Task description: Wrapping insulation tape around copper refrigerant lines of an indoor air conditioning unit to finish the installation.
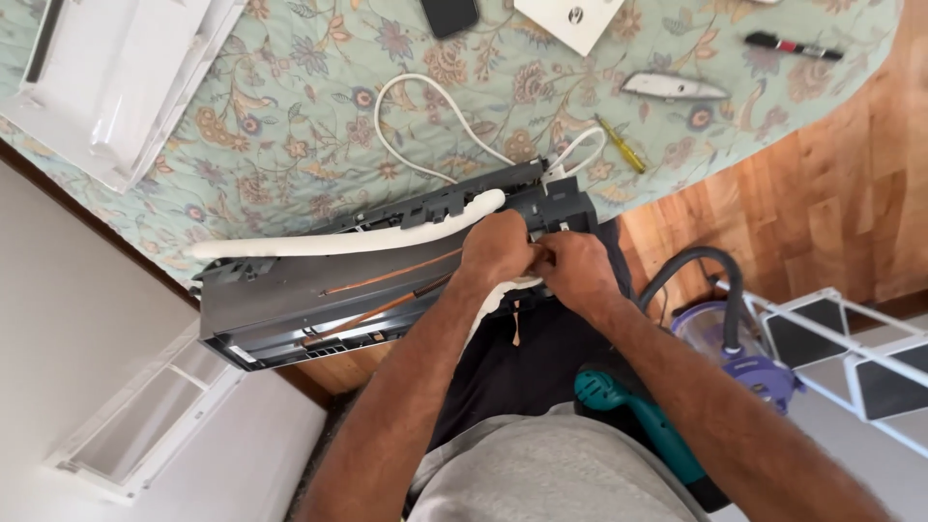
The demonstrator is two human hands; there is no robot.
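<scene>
A long dark grey air-conditioner unit [280,304] lies back-up across the edge of a floral-covered bed, with copper pipes [387,280] and a white foam-wrapped pipe [348,239] running along it. My left hand [495,247] and my right hand [570,266] meet at the unit's right end, fingers curled together on a small part that stays hidden between them. A white cable [416,145] loops from that end over the cover.
On the floral cover [290,116] lie a yellow screwdriver [620,144], a grey utility knife [674,88], a black marker [793,45], a phone [449,14] and white plastic panels [116,77]. A teal power tool [628,411], a purple vacuum cleaner [735,348] and a white stepladder [851,358] stand on the floor.
</scene>
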